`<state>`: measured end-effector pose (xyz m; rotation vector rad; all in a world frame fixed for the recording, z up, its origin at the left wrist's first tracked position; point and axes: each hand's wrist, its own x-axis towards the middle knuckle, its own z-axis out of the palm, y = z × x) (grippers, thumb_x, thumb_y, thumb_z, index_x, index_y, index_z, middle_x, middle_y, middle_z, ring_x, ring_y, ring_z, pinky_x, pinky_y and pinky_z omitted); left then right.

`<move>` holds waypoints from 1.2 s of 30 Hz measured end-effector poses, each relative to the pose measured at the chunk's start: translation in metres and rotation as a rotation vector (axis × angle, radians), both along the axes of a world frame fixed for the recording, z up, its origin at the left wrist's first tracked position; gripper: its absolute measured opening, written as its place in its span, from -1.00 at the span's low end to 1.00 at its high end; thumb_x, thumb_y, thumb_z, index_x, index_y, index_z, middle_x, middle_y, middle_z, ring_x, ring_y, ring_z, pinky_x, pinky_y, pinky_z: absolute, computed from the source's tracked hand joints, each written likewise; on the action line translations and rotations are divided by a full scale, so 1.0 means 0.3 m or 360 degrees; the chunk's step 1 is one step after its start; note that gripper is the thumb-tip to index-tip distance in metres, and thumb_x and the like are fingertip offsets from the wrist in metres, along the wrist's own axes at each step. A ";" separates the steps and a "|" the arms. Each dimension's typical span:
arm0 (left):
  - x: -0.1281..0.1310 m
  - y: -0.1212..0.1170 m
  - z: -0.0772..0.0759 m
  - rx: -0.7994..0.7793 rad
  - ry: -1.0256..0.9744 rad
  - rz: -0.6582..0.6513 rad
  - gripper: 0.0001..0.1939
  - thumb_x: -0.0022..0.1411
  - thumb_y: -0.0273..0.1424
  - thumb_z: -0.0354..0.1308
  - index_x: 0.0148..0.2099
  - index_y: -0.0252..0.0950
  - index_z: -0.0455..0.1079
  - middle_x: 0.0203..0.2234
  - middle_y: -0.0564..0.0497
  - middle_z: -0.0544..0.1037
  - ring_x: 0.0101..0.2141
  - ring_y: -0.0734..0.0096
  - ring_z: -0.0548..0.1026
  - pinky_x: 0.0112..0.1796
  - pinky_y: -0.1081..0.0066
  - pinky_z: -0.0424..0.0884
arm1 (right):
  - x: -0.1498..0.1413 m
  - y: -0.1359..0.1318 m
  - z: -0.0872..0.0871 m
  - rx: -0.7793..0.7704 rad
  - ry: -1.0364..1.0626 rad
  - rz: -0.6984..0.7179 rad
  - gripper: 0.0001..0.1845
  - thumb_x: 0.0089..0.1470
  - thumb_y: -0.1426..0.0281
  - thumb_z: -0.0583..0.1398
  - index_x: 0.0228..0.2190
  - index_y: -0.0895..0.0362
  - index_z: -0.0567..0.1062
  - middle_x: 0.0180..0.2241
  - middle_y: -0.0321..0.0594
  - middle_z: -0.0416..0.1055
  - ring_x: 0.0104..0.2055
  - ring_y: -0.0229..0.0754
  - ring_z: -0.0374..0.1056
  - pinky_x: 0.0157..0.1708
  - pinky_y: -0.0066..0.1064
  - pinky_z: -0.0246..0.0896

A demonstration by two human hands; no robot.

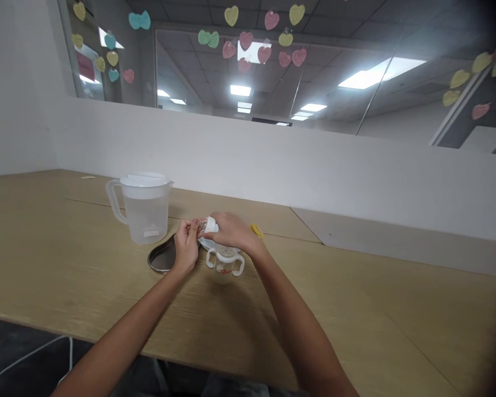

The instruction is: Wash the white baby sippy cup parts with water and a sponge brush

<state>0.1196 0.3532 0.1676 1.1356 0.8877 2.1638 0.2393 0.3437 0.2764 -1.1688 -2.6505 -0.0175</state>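
Above the table, my left hand (pixel 185 247) pinches the clear teat (pixel 202 225) of a baby bottle top. From the other side, the fingers of my right hand (pixel 232 230) close around its white collar ring (pixel 211 224). Just below my right hand stands a clear baby bottle (pixel 223 271), upright, with two white handles and red lettering. My right hand partly covers the bottle's upper end. A dark metal kidney-shaped tray (pixel 159 260) lies by my left hand, which hides part of it. Behind my hands shows a bit of a pale dish-like thing (pixel 207 242).
A translucent lidded pitcher (pixel 146 215) with its handle to the left stands at the back left. Beyond my right wrist lies a small yellow object (pixel 256 230), partly hidden. The wooden table (pixel 355 309) ends at a white wall (pixel 240 157) below a window.
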 end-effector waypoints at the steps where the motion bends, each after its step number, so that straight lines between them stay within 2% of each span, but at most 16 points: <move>1: 0.000 0.000 -0.006 -0.0003 0.0033 0.0030 -0.59 0.09 -0.03 0.10 -0.38 -0.32 0.21 -0.46 0.04 0.46 -0.44 0.55 0.44 -0.43 0.57 0.39 | -0.001 -0.001 0.003 0.0020 -0.0018 -0.0016 -0.66 0.02 0.19 0.16 -0.28 0.22 0.42 -0.28 -0.08 0.43 -0.29 -0.15 0.30 -0.43 -0.46 -0.03; 4: 0.001 -0.003 -0.019 -0.0010 0.0150 0.0104 -0.62 0.14 -0.06 0.06 -0.33 -0.32 0.22 -0.41 0.00 0.49 -0.37 0.49 0.48 -0.34 0.50 0.44 | 0.001 -0.001 0.008 0.0082 -0.0065 -0.0027 -0.68 0.00 0.20 0.17 -0.31 0.21 0.44 -0.30 -0.09 0.44 -0.29 -0.14 0.31 -0.41 -0.45 -0.02; 6: 0.003 -0.006 -0.023 0.0021 0.0206 0.0053 -0.65 0.17 -0.09 0.04 -0.26 -0.31 0.25 -0.27 -0.05 0.50 -0.27 0.44 0.49 -0.28 0.45 0.46 | 0.007 0.000 0.011 0.0117 -0.0078 -0.0043 -0.69 -0.02 0.21 0.19 -0.33 0.22 0.44 -0.31 -0.08 0.44 -0.28 -0.13 0.31 -0.40 -0.44 -0.02; 9: 0.004 -0.014 -0.032 0.0073 0.0387 -0.0049 -0.61 0.22 -0.12 -0.01 -0.03 -0.26 0.23 -0.07 -0.10 0.42 -0.11 0.40 0.45 -0.18 0.40 0.45 | 0.025 0.002 0.017 0.0100 -0.0001 -0.0070 -0.69 -0.04 0.23 0.20 -0.34 0.24 0.44 -0.31 -0.07 0.42 -0.27 -0.13 0.30 -0.39 -0.44 -0.01; 12: 0.001 -0.020 -0.056 0.0077 0.0784 -0.0108 -0.39 0.21 -0.13 0.00 0.23 -0.21 -0.05 -0.05 -0.11 0.41 -0.08 0.39 0.43 -0.06 0.33 0.38 | 0.055 0.001 0.031 0.0021 0.0187 0.0012 -0.63 -0.05 0.28 0.19 -0.19 0.21 0.40 -0.20 -0.10 0.39 -0.20 -0.16 0.27 -0.32 -0.46 0.04; 14: -0.001 -0.022 -0.077 0.0060 0.1044 -0.0162 -0.21 0.17 -0.12 0.06 0.29 -0.21 -0.25 -0.06 -0.11 0.43 -0.06 0.33 0.42 0.00 0.27 0.31 | 0.077 -0.003 0.045 -0.0034 0.0257 0.0057 -0.52 -0.06 0.31 0.18 -0.05 0.16 0.32 -0.10 -0.13 0.34 -0.14 -0.17 0.24 -0.26 -0.45 0.05; 16: 0.001 -0.021 -0.094 0.0017 0.1226 -0.0189 -0.08 0.10 -0.09 0.12 0.31 -0.23 -0.35 -0.06 -0.13 0.43 -0.04 0.27 0.39 0.01 0.22 0.28 | 0.098 -0.009 0.057 -0.0093 0.0239 0.0050 -0.50 -0.07 0.32 0.16 -0.04 0.12 0.29 -0.11 -0.16 0.32 -0.17 -0.18 0.23 -0.29 -0.45 0.04; 18: 0.006 -0.020 -0.103 -0.0066 0.1332 -0.0183 0.03 0.03 -0.08 0.18 0.31 -0.23 -0.41 -0.08 -0.13 0.44 -0.04 0.23 0.39 -0.01 0.21 0.28 | 0.115 -0.012 0.066 -0.0124 0.0212 0.0020 -0.56 -0.11 0.34 0.16 -0.12 0.12 0.29 -0.20 -0.19 0.34 -0.26 -0.20 0.22 -0.35 -0.47 0.01; 23: 0.019 -0.026 -0.098 -0.0163 0.1461 -0.0039 0.03 -0.05 -0.06 0.24 0.30 -0.25 -0.25 -0.16 -0.08 0.47 -0.09 0.23 0.39 -0.01 0.20 0.25 | 0.134 -0.012 0.069 -0.0122 0.0263 -0.0046 -0.56 -0.16 0.33 0.16 -0.18 0.16 0.23 -0.30 -0.20 0.32 -0.38 -0.25 0.16 -0.44 -0.48 -0.04; 26: 0.019 -0.028 -0.099 -0.0161 0.1496 0.0089 -0.01 -0.06 -0.04 0.24 0.29 -0.28 -0.15 -0.17 -0.11 0.46 -0.11 0.19 0.39 -0.05 0.20 0.29 | 0.124 -0.018 0.068 -0.0297 0.0214 0.0187 -0.51 -0.13 0.31 0.19 -0.12 0.13 0.25 -0.26 -0.23 0.34 -0.32 -0.24 0.21 -0.41 -0.50 0.02; 28: 0.018 -0.025 -0.104 -0.0172 0.1489 0.0142 -0.05 -0.07 -0.02 0.24 0.25 -0.30 -0.06 -0.15 -0.14 0.44 -0.10 0.15 0.39 -0.10 0.20 0.31 | 0.109 -0.026 0.066 -0.0416 0.0143 0.0342 -0.57 -0.09 0.31 0.19 -0.13 0.12 0.30 -0.21 -0.23 0.35 -0.24 -0.23 0.23 -0.35 -0.50 0.05; 31: 0.017 -0.019 -0.114 -0.0197 0.1465 0.0171 -0.17 -0.09 0.01 0.23 0.14 -0.33 0.12 -0.14 -0.17 0.42 -0.10 0.11 0.38 -0.12 0.19 0.33 | 0.082 -0.033 0.055 -0.0450 -0.0022 0.0385 -0.66 -0.08 0.33 0.22 -0.21 0.16 0.38 -0.20 -0.21 0.35 -0.20 -0.22 0.24 -0.31 -0.49 0.08; 33: 0.016 -0.017 -0.116 -0.0221 0.1461 0.0174 -0.23 -0.11 0.03 0.23 0.05 -0.34 0.21 -0.17 -0.17 0.43 -0.12 0.10 0.39 -0.12 0.17 0.33 | 0.070 -0.026 0.043 -0.0405 -0.0145 0.0344 -0.63 -0.14 0.36 0.26 -0.21 0.16 0.40 -0.19 -0.20 0.34 -0.17 -0.20 0.24 -0.30 -0.50 0.08; 36: 0.016 -0.020 -0.112 -0.0226 0.1456 0.0104 -0.15 -0.10 0.00 0.24 0.16 -0.31 0.11 -0.18 -0.14 0.45 -0.13 0.15 0.40 -0.10 0.18 0.33 | 0.073 0.004 0.030 -0.0375 -0.0273 0.0263 -0.55 -0.19 0.42 0.30 -0.17 0.14 0.41 -0.16 -0.20 0.34 -0.15 -0.20 0.24 -0.30 -0.52 0.08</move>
